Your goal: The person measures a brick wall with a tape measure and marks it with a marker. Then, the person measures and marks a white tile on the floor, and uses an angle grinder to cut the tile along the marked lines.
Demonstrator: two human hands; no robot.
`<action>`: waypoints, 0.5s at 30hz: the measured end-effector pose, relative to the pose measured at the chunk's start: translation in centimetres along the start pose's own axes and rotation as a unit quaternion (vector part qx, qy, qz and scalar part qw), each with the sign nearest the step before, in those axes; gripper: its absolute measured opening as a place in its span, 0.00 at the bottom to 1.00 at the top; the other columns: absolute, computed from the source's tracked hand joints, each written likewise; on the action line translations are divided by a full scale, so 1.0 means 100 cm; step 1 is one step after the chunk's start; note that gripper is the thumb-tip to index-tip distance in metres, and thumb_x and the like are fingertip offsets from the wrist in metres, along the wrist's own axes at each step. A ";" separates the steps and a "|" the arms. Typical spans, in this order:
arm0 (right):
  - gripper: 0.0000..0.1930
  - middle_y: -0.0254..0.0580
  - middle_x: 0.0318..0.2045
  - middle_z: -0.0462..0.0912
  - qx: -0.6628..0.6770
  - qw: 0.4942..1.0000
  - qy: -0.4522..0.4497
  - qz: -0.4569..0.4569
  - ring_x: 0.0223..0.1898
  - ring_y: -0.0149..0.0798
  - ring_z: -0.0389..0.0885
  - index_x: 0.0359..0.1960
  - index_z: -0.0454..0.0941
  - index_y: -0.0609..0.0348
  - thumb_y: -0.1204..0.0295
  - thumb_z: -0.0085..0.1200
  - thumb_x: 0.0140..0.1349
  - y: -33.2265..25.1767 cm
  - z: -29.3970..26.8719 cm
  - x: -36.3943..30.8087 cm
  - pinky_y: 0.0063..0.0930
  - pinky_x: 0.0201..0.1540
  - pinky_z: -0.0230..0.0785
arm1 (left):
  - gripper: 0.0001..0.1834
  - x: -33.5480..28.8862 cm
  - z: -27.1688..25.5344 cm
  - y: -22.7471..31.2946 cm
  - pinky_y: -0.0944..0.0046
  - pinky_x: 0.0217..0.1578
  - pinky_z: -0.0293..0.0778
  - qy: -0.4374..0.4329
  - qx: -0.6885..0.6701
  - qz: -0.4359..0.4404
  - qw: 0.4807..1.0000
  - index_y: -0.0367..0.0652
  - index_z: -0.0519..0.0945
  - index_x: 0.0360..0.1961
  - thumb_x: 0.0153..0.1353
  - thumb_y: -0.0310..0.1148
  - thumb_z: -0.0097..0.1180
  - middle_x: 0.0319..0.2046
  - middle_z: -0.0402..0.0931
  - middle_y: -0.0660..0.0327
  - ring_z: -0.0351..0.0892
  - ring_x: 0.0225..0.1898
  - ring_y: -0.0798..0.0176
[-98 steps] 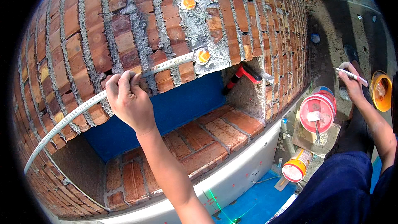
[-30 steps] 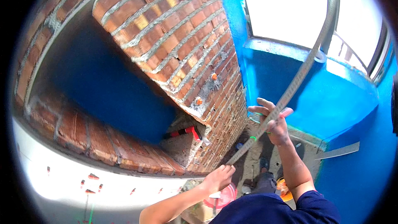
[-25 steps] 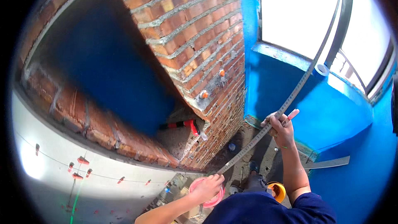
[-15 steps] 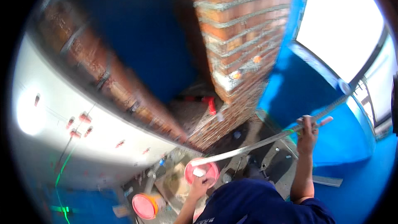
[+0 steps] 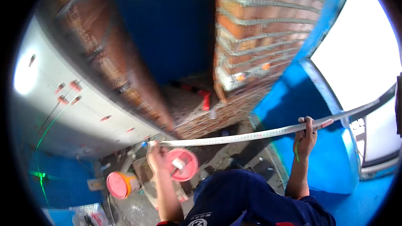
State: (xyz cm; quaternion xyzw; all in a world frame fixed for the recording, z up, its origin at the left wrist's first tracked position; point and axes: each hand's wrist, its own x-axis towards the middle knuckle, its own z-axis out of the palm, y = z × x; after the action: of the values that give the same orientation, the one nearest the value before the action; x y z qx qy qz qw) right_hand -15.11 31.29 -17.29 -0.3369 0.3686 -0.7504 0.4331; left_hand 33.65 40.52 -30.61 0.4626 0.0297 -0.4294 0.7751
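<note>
My left hand (image 5: 158, 158), slightly blurred, pinches one end of the measuring tape (image 5: 247, 136); my right hand (image 5: 307, 136) clasps it farther along, with a pen (image 5: 326, 123). Seconds ago the tape lay along the brick wall (image 5: 272, 16); now it hangs clear, so probably nothing is being measured there. Its long axis runs left to right, bowing, rising toward the window (image 5: 358, 42).

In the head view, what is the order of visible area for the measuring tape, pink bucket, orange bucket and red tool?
1. Measuring tape: clearly largest.
2. Pink bucket and orange bucket: too alike to rank.
3. Red tool: smallest.
</note>
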 end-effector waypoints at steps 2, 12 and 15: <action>0.11 0.43 0.38 0.85 0.010 0.998 0.002 -0.058 0.19 0.18 0.65 0.48 0.76 0.64 0.67 0.53 0.75 -0.033 -0.013 0.027 0.14 0.19 0.54 | 0.08 0.016 -0.013 0.008 0.76 0.23 0.64 0.004 -0.017 0.045 0.999 0.37 0.81 0.37 0.68 0.31 0.62 0.28 0.73 0.66 0.68 0.26 0.72; 0.12 0.31 0.28 0.78 -0.198 0.926 0.175 -0.269 0.26 0.21 0.70 0.45 0.79 0.63 0.65 0.60 0.71 -0.084 -0.089 0.175 0.16 0.25 0.57 | 0.09 0.031 -0.017 -0.014 0.70 0.26 0.59 0.099 0.027 0.067 0.992 0.48 0.79 0.40 0.69 0.40 0.63 0.27 0.69 0.72 0.64 0.26 0.73; 0.11 0.32 0.28 0.78 -0.289 0.904 0.137 -0.282 0.27 0.24 0.72 0.37 0.80 0.62 0.66 0.58 0.72 -0.045 -0.047 0.191 0.20 0.27 0.63 | 0.11 0.013 0.012 -0.011 0.68 0.29 0.62 0.090 0.078 0.062 0.991 0.46 0.78 0.47 0.71 0.39 0.59 0.33 0.72 0.68 0.70 0.33 0.69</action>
State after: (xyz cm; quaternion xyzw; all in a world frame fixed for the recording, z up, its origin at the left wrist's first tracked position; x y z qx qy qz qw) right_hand -28.42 16.93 -12.35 -0.4308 0.5147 -0.7406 0.0322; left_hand 33.26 38.62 -31.28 0.5593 0.0370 -0.3378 0.7561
